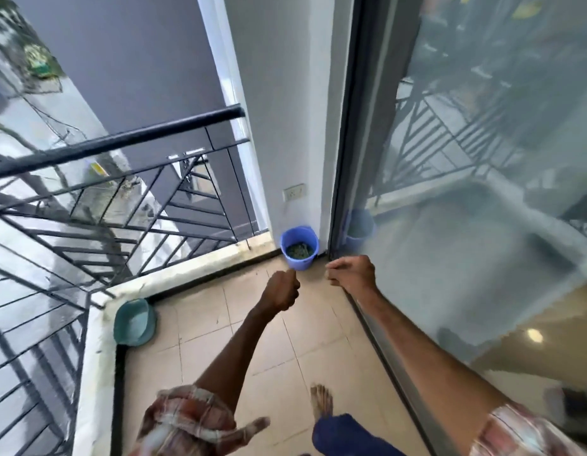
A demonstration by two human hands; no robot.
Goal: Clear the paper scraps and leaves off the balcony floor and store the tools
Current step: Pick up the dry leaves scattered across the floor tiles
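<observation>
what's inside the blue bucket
The bucket holds a low pile of dark green bits, probably leaves, well below its rim. The pile covers the bottom, so anything beneath it cannot be seen.

No legible text anywhere. Green-and-yellow patch (38, 60), upper left: blurred, unreadable. Small yellow tag (97, 168) behind the railing (121, 141), left of centre: too smeared to read.

Head-worn wide view looks forward and down onto the floor (239, 350).
</observation>
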